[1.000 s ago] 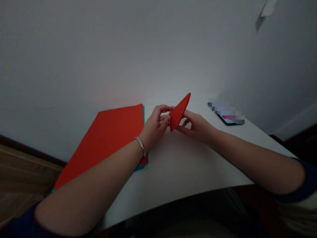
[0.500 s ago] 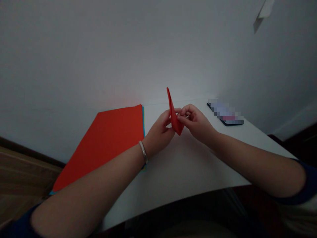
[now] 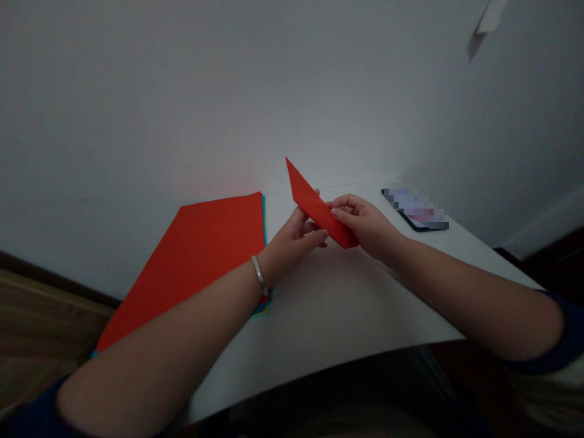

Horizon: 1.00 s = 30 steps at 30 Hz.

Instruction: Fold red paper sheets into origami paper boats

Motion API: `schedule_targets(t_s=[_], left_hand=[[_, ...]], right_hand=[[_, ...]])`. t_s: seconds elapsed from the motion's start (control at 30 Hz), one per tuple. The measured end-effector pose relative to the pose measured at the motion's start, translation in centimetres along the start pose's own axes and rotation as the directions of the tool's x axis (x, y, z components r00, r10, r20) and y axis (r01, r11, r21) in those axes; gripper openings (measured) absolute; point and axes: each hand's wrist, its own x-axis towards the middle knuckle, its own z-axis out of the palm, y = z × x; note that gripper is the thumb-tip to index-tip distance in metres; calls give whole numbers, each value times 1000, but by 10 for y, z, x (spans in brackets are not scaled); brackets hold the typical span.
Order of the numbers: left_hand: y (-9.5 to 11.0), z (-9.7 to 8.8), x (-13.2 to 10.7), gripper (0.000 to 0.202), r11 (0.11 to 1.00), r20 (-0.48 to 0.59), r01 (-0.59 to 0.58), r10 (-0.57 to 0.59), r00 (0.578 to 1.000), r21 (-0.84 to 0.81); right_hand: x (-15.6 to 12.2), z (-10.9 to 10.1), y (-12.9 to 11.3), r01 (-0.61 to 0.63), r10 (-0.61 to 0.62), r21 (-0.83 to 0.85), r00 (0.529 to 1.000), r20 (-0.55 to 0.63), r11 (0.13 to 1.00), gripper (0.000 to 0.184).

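A folded red paper (image 3: pixel 314 204), long and pointed, is held above the white table (image 3: pixel 347 304). Its tip points up and to the left. My left hand (image 3: pixel 294 240), with a silver bracelet on the wrist, pinches the paper from below near its middle. My right hand (image 3: pixel 362 222) grips the lower right end with fingers curled round it. Both hands are closed on the paper.
A stack of coloured sheets (image 3: pixel 201 261) with a red one on top lies at the left of the table, beside my left forearm. A phone (image 3: pixel 415 210) lies at the far right near the wall. The table's front edge curves close to my body.
The folded paper has turned from standing nearly edge-on to slanting with its tip to the upper left. My right hand has shifted to its lower end.
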Motion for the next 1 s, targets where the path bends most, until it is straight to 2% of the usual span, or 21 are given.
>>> schedule_targets(t_s=[0.17, 0.33, 0.5, 0.8, 1.0], left_hand=[[3, 5, 3, 70, 996, -90, 86, -83, 992, 31], [6, 3, 4, 55, 977, -196, 198, -210, 958, -82], [9, 1, 5, 41, 960, -147, 247, -265, 953, -130], [14, 4, 5, 32, 964, -159, 255, -263, 952, -71], [10, 3, 5, 38, 970, -189, 244, -243, 951, -20]], right_hand=[[-2, 0, 1, -49, 47, -180, 999, -14, 982, 17], [-3, 2, 2, -25, 39, -197, 997, 65, 980, 22], [-5, 4, 2, -28, 48, -138, 989, 140, 990, 30], [-7, 3, 1, -85, 99, -119, 988, 119, 989, 50], [-8, 5, -2, -115, 123, -60, 980, 158, 992, 39]])
